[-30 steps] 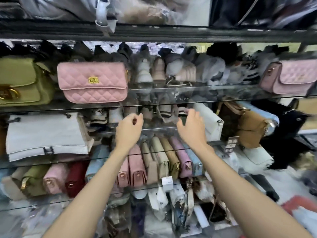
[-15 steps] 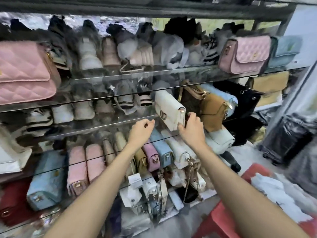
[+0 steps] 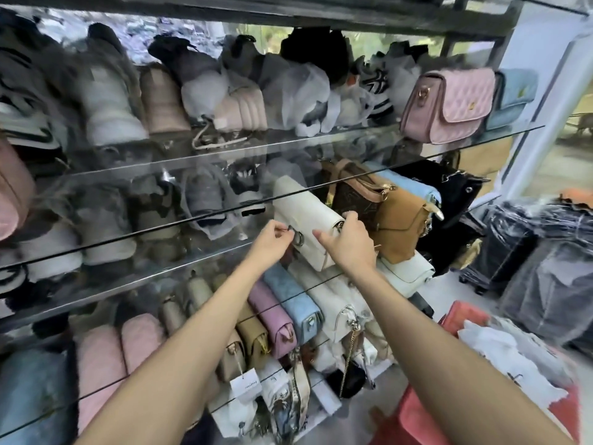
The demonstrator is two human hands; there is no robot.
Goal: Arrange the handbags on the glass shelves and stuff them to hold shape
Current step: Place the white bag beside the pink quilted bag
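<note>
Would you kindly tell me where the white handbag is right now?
In the head view, the white handbag stands on the middle glass shelf, right of centre, beside the brown handbag, held by both the left hand and right hand.

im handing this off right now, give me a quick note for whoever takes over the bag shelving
Left hand pinches the round metal clasp on the white handbag.
Right hand grips that bag's right end.
The bag stands on the middle glass shelf, beside the brown handbag.
Done: rows of bags already line the shelves.
Left: open this one, stuff it, square it up. Whether it is stuffed cannot be seen.
</note>
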